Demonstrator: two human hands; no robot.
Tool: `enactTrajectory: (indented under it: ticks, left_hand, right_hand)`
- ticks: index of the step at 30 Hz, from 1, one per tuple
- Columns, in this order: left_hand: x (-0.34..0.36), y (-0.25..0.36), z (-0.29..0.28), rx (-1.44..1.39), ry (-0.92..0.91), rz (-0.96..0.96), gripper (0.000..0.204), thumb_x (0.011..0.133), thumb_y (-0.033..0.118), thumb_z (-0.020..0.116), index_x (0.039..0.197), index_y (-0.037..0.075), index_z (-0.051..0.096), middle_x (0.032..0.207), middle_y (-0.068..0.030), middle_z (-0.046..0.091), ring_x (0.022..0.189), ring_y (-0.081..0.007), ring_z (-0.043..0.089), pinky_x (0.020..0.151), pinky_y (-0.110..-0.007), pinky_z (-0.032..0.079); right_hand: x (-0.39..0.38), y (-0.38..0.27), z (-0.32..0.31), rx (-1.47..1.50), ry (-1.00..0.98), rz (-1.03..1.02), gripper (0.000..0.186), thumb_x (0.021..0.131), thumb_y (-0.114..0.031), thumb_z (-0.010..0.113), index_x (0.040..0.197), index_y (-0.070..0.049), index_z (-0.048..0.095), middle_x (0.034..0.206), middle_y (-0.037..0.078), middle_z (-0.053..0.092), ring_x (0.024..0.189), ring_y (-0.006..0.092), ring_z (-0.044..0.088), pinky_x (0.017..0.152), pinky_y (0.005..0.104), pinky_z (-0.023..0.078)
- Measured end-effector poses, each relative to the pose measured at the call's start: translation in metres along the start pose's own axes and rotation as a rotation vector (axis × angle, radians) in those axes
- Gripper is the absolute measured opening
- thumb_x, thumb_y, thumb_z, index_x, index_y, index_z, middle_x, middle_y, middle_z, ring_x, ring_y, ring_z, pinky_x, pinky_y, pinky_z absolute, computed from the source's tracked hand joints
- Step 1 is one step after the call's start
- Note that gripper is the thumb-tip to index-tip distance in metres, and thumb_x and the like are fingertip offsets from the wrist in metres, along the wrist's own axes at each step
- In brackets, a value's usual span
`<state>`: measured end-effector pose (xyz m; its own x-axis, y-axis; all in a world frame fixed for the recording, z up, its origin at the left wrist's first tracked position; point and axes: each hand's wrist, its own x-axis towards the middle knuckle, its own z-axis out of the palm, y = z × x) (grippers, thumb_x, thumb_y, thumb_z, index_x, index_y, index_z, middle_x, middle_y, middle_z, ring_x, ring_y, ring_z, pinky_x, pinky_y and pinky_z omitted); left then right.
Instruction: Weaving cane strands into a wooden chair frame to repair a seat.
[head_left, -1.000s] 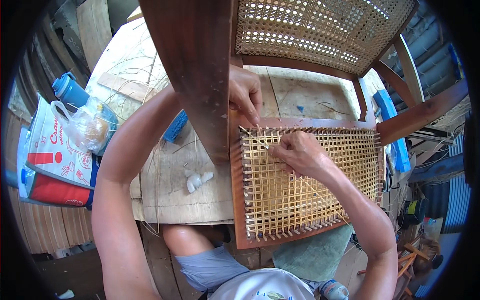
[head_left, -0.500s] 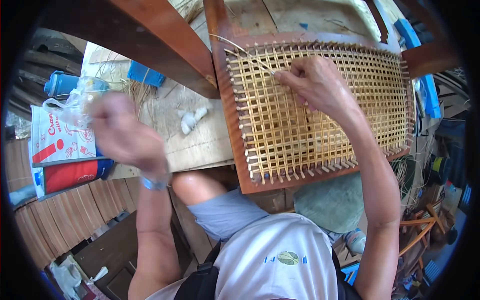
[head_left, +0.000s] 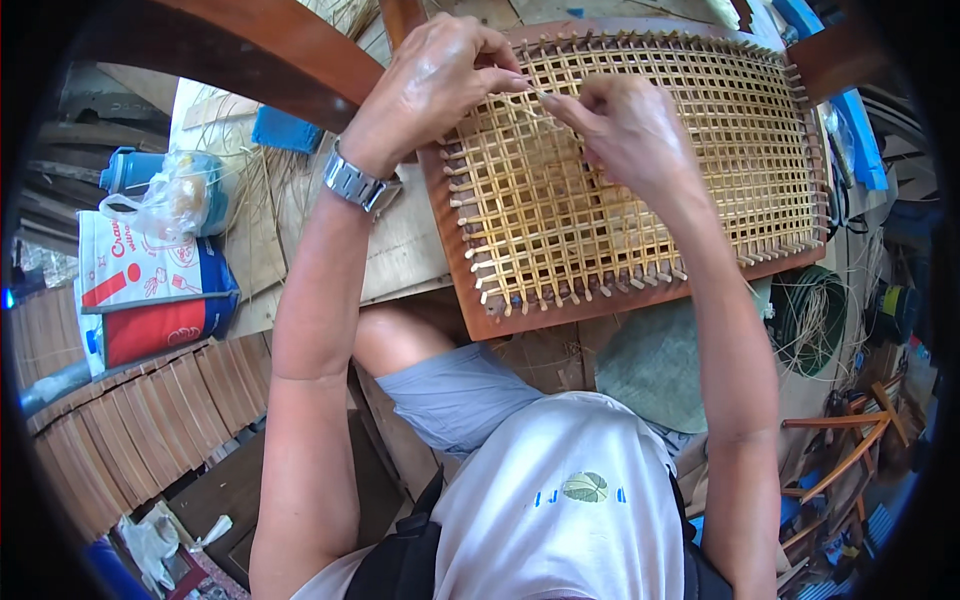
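A woven cane seat panel (head_left: 640,190) is set in a reddish-brown wooden frame (head_left: 560,319), with short pegs standing in holes all round its edge. Over the panel's far left part, my left hand (head_left: 430,85) and my right hand (head_left: 630,130) meet almost fingertip to fingertip. Between them shows a short bit of thin cane strand (head_left: 535,92), pinched by the thumb and finger of each hand. The rest of the strand is hard to make out. A metal watch (head_left: 358,183) is on my left wrist.
Left of the frame, a dark wooden beam (head_left: 270,60) crosses above the plywood table (head_left: 385,270). A blue block (head_left: 285,129), loose cane fibres, a plastic bag (head_left: 175,200) and a printed insulated bag (head_left: 150,290) lie there. Coiled cane (head_left: 808,315) sits at right.
My left hand has swung from beside the bags up and right to the strand at my right hand. The panel sits slightly higher in view. The white tuft is now hidden behind my left arm.
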<state>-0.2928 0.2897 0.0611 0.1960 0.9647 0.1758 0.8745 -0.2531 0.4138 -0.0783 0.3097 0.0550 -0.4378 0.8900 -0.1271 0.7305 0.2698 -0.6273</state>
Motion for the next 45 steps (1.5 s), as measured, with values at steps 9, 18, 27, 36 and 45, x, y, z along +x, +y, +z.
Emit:
enactTrajectory:
  ticks: [9, 18, 27, 36, 45]
  left_hand:
    - [-0.005, -0.016, -0.006, 0.231, 0.270, 0.227, 0.018, 0.086, 0.013, 0.068, 0.100, 0.002, 0.067, 0.095, -0.0151, 0.064, 0.102, -0.0330, 0.062, 0.090, -0.042, 0.050]
    - [-0.009, -0.019, -0.010, 0.212, 0.186, 0.296, 0.018, 0.083, 0.009, 0.068, 0.097, 0.002, 0.062, 0.093, -0.0160, 0.061, 0.094, -0.0338, 0.064, 0.084, -0.043, 0.054]
    - [-0.011, -0.024, -0.005, 0.243, 0.218, 0.413, 0.031, 0.086, 0.008, 0.068, 0.114, 0.004, 0.055, 0.114, -0.0193, 0.059, 0.108, -0.0356, 0.060, 0.092, -0.045, 0.051]
    - [-0.017, -0.031, 0.004, 0.473, 0.167, 0.509, 0.032, 0.089, 0.008, 0.060, 0.121, 0.007, 0.053, 0.130, -0.0202, 0.055, 0.119, -0.0329, 0.055, 0.102, -0.046, 0.042]
    - [-0.018, -0.018, -0.002, 0.329, 0.056, 0.321, 0.029, 0.086, 0.011, 0.068, 0.112, 0.006, 0.056, 0.108, -0.0157, 0.061, 0.101, -0.0366, 0.061, 0.082, -0.045, 0.050]
  right_hand:
    - [-0.002, -0.024, 0.030, 0.488, -0.108, 0.112, 0.027, 0.100, -0.023, 0.061, 0.099, 0.003, 0.065, 0.073, 0.011, 0.073, 0.059, 0.0145, 0.069, 0.053, 0.0307, 0.054]
    - [0.011, -0.029, 0.026, 0.534, -0.155, 0.179, 0.025, 0.097, -0.023, 0.066, 0.093, 0.001, 0.072, 0.073, 0.007, 0.074, 0.060, 0.0097, 0.064, 0.054, 0.0270, 0.049]
    - [0.024, -0.021, 0.058, 0.502, 0.071, 0.099, 0.024, 0.097, -0.019, 0.065, 0.092, 0.004, 0.069, 0.071, 0.010, 0.073, 0.054, 0.0124, 0.064, 0.049, 0.0276, 0.050]
    - [0.021, -0.024, 0.044, 0.123, -0.019, -0.018, 0.026, 0.101, -0.016, 0.059, 0.101, 0.009, 0.066, 0.075, 0.013, 0.070, 0.055, 0.0157, 0.067, 0.049, 0.0301, 0.055]
    - [0.032, -0.018, 0.042, -0.057, 0.147, 0.017, 0.038, 0.095, -0.035, 0.070, 0.086, 0.001, 0.074, 0.071, 0.014, 0.070, 0.061, 0.0197, 0.069, 0.060, 0.0381, 0.057]
